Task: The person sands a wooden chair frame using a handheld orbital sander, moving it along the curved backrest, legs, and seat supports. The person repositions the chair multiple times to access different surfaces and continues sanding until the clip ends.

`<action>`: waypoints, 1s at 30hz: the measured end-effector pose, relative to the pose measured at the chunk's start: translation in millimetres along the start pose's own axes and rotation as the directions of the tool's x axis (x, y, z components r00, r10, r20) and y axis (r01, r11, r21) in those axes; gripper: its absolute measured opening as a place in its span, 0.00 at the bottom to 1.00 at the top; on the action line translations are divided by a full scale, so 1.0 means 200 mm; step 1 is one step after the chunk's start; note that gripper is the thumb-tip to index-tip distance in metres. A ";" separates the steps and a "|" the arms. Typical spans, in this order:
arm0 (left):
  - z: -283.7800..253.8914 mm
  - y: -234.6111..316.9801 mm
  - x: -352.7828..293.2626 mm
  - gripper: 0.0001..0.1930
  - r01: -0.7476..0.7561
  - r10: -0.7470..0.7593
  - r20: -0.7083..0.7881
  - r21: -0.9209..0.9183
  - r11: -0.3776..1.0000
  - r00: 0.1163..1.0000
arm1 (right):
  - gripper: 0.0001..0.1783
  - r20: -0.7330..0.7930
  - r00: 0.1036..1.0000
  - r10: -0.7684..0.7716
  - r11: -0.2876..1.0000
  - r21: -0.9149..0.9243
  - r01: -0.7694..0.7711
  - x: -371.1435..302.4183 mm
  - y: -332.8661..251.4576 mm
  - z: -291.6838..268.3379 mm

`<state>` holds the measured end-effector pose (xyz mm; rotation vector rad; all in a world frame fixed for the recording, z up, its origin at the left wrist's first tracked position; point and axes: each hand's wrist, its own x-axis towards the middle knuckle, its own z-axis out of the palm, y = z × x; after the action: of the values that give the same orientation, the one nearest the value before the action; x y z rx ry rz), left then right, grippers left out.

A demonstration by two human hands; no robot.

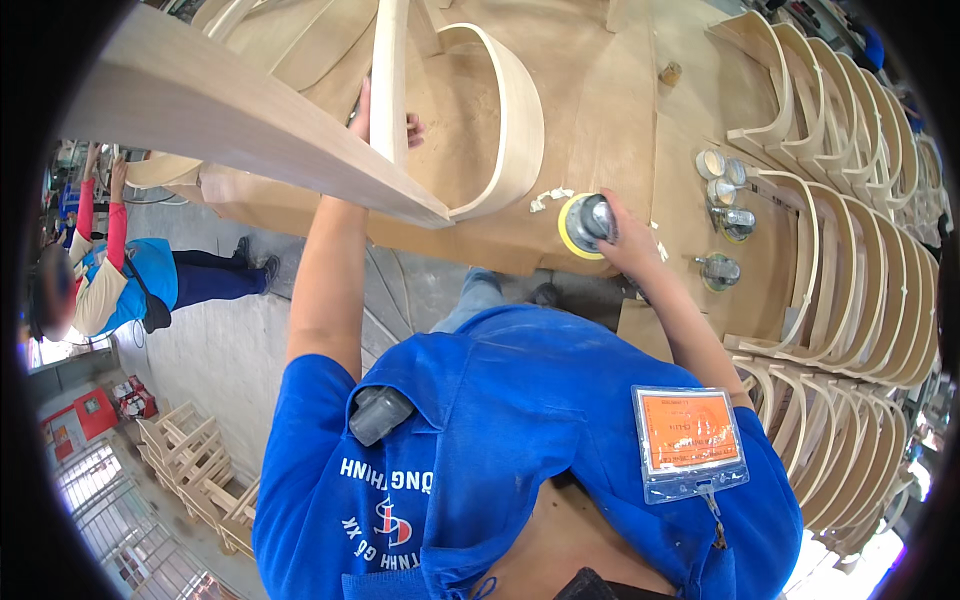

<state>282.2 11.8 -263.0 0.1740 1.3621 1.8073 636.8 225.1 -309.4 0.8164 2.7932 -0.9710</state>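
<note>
Head view is showing a large pale wooden frame (265, 125), its thick leg crossing over the left wrist and its curved band (522, 120) standing between the hands. The hands are working apart: the left hand (362, 115) is wrapping behind a bar of the frame, fingertips showing past it, though how tightly it is gripping I cannot tell; the right hand (630, 240) is clasping a round sander (590, 222) by its dark top, the yellow-edged disc facing toward the band without visibly touching it.

For good sanding, I judge, the left hand should be bracing the bar firmly while the right is holding the disc flat, pressing lightly and following the curve rather than digging in an edge.

Around them, a cardboard-covered bench (600, 110) is lying beneath the frame. Rows of curved wooden parts (860, 285) are crowding the space well right of the right hand. Beyond the left hand, a co-worker (143, 275) is reaching up. Two spare sanders (718, 270) are resting just right of the right hand, limiting a wide swing. White scraps (550, 199) are lying beside the disc and could be catching under it.
</note>
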 end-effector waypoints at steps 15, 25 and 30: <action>0.00 -0.03 0.02 0.39 0.155 -0.150 0.052 -0.128 0.980 0.987 | 0.36 0.478 0.831 -0.286 0.805 -0.350 0.478 0.45 -0.77 0.36; -0.27 0.16 -0.16 0.33 0.284 -0.281 0.095 -0.016 0.959 0.955 | 0.35 0.267 0.933 -0.241 0.892 -0.319 0.321 0.87 -0.76 0.16; -0.39 0.23 -0.14 0.36 0.364 -0.368 0.054 0.070 0.929 0.928 | 0.34 0.216 0.968 -0.125 0.929 -0.318 0.190 1.23 -0.83 0.10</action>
<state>231.5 -66.0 -245.3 0.0075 1.3033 1.4386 340.7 217.3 -291.6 0.4321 2.7710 -0.5260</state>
